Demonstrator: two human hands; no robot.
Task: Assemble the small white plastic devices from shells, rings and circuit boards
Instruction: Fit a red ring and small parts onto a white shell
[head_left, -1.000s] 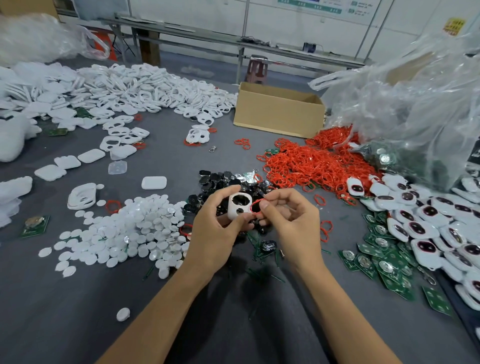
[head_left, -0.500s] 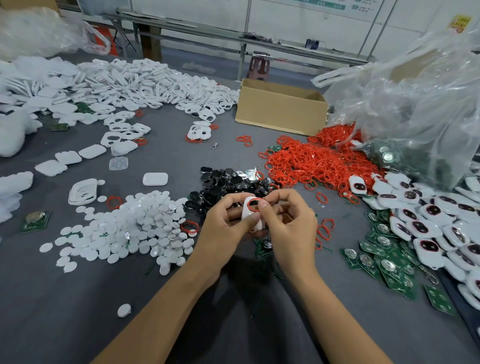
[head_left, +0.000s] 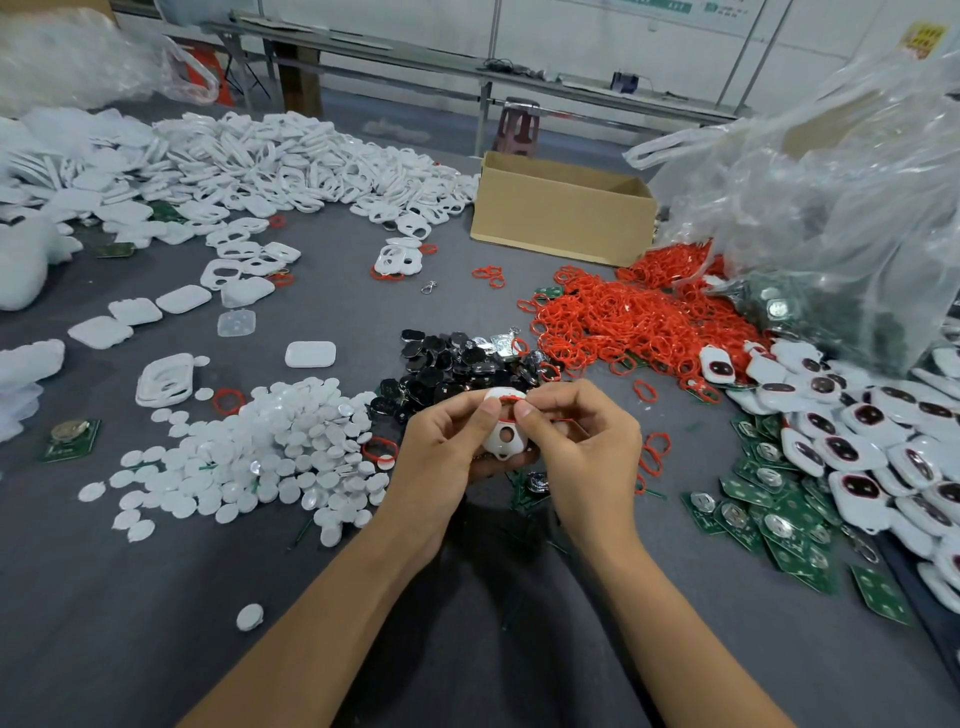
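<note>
Our left hand (head_left: 441, 452) and right hand (head_left: 582, 441) pinch a shell (head_left: 503, 431), now tilted, ring (head_left: 511, 397) on its rim; bag (head_left: 831, 218) holds boards.

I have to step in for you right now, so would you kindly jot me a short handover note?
Left hand: holds the white shell.
Right hand: pinches a red ring against the shell's top edge; ring not yet seated.
Supplies: red rings pile ahead right, circuit boards right, finished-looking units far right.
Left: seat the ring, add a board, close.
</note>
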